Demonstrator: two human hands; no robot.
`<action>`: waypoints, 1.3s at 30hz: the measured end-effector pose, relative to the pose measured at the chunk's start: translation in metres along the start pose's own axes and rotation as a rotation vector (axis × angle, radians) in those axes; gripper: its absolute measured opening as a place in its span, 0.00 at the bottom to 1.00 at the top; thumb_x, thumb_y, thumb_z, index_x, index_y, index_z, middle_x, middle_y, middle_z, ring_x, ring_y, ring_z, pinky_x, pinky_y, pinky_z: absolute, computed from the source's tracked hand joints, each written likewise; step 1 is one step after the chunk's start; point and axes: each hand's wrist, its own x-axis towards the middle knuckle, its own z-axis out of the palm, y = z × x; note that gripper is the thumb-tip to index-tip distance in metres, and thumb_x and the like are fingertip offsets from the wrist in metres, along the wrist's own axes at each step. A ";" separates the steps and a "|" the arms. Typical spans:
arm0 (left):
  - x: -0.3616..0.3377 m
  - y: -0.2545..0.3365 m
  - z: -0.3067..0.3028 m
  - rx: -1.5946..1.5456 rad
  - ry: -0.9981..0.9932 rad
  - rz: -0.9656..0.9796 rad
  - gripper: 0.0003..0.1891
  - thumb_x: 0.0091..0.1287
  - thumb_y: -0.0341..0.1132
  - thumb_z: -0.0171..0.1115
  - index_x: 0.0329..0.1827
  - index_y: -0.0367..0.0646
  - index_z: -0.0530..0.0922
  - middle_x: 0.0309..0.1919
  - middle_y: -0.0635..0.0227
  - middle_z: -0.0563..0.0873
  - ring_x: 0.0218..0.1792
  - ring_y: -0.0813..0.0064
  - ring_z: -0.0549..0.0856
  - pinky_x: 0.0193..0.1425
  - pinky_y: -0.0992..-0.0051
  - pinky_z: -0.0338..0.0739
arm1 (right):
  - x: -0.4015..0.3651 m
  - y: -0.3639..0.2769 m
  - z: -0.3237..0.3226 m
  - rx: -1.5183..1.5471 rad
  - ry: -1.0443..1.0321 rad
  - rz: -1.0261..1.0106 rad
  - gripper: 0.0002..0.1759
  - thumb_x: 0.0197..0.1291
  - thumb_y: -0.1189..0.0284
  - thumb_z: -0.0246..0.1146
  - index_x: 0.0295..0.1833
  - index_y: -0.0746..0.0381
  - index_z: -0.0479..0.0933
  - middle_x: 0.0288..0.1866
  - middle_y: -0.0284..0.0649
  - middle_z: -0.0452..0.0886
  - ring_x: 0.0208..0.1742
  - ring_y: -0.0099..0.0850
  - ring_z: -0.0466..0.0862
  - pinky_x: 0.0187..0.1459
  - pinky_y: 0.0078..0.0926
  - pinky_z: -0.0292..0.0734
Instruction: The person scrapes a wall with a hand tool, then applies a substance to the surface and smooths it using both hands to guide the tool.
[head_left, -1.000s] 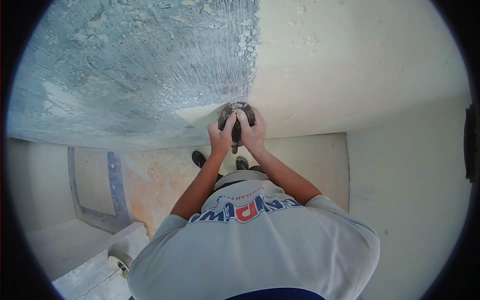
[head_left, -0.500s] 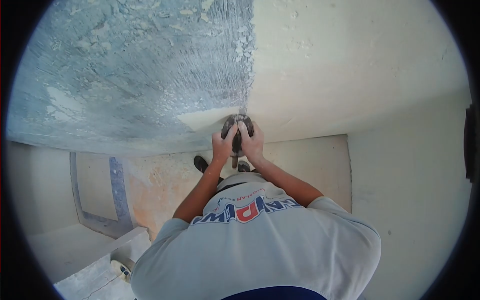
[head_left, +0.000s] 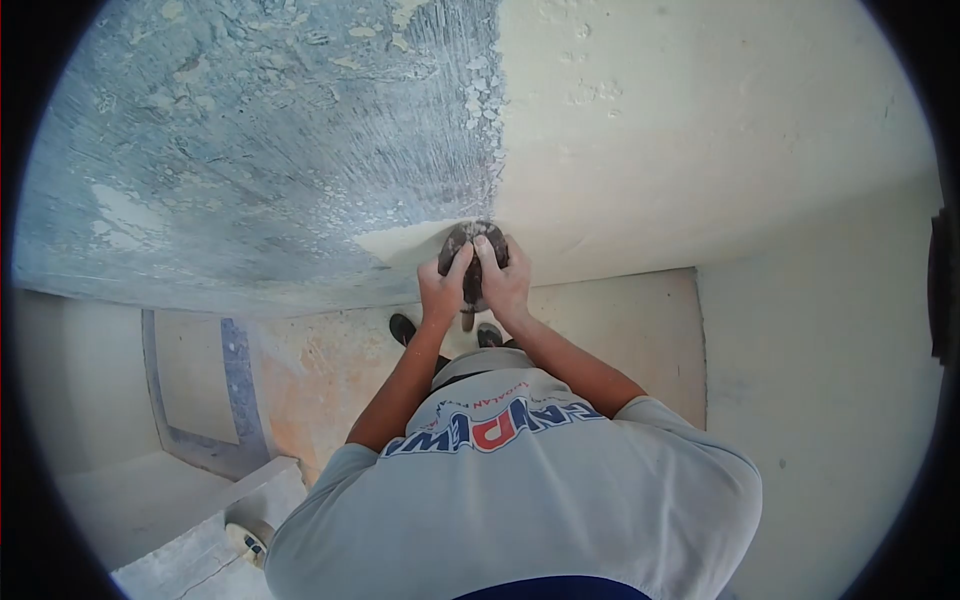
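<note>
My left hand (head_left: 441, 290) and my right hand (head_left: 507, 285) grip a dark, dusty, rounded tool (head_left: 474, 290) from both sides. Both thumbs lie on top of it, pointing towards the wall, and the other fingers are mostly hidden behind it. A short brownish handle end (head_left: 468, 322) sticks out below, towards my body. The tool is at the wall, just under the border between the rough blue-grey surface (head_left: 300, 130) and the smooth cream surface (head_left: 640, 150). Its exact kind and its contact face cannot be made out. Beside it on the left is a pale bare patch (head_left: 405, 240).
My shoes (head_left: 403, 328) stand on the stained floor (head_left: 285, 370) below. A white ledge (head_left: 200, 560) at lower left carries a round pale object (head_left: 245, 542). A blue-edged recess or frame (head_left: 235, 380) lies to the left; another cream wall (head_left: 800, 400) rises on the right.
Both hands and the tool have shifted very slightly up and left in view, still gripping the same way. The whole view has also moved a little.
</note>
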 end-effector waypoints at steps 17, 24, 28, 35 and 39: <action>0.001 -0.018 -0.005 0.089 -0.056 0.018 0.14 0.71 0.37 0.68 0.38 0.29 0.85 0.29 0.73 0.85 0.33 0.85 0.79 0.39 0.76 0.76 | -0.004 0.005 -0.006 -0.037 -0.042 0.026 0.16 0.67 0.62 0.66 0.40 0.67 0.81 0.31 0.47 0.85 0.32 0.34 0.83 0.39 0.34 0.79; 0.004 -0.006 -0.003 0.126 -0.056 0.054 0.15 0.71 0.38 0.68 0.37 0.30 0.85 0.28 0.75 0.84 0.32 0.84 0.78 0.36 0.76 0.75 | 0.005 -0.003 -0.003 0.045 -0.024 -0.059 0.15 0.67 0.63 0.66 0.42 0.66 0.82 0.32 0.48 0.85 0.33 0.37 0.85 0.40 0.34 0.80; 0.004 0.000 0.006 0.105 -0.042 0.062 0.16 0.71 0.38 0.68 0.37 0.28 0.84 0.29 0.75 0.83 0.33 0.84 0.77 0.38 0.76 0.75 | -0.003 0.003 -0.005 -0.020 0.002 -0.018 0.15 0.67 0.62 0.65 0.43 0.66 0.83 0.32 0.48 0.85 0.33 0.34 0.85 0.39 0.33 0.79; -0.001 -0.002 -0.003 0.104 -0.075 -0.046 0.14 0.72 0.37 0.66 0.43 0.29 0.85 0.35 0.71 0.86 0.38 0.82 0.80 0.43 0.76 0.77 | -0.003 -0.004 -0.004 0.031 -0.010 -0.052 0.15 0.68 0.62 0.65 0.43 0.65 0.82 0.32 0.47 0.85 0.32 0.34 0.84 0.39 0.34 0.78; -0.001 0.016 0.002 0.099 -0.069 0.006 0.14 0.72 0.37 0.66 0.42 0.28 0.84 0.35 0.71 0.86 0.37 0.82 0.80 0.42 0.76 0.76 | -0.002 -0.020 -0.008 -0.042 -0.031 0.088 0.16 0.67 0.61 0.66 0.41 0.66 0.81 0.28 0.47 0.83 0.30 0.33 0.83 0.38 0.34 0.78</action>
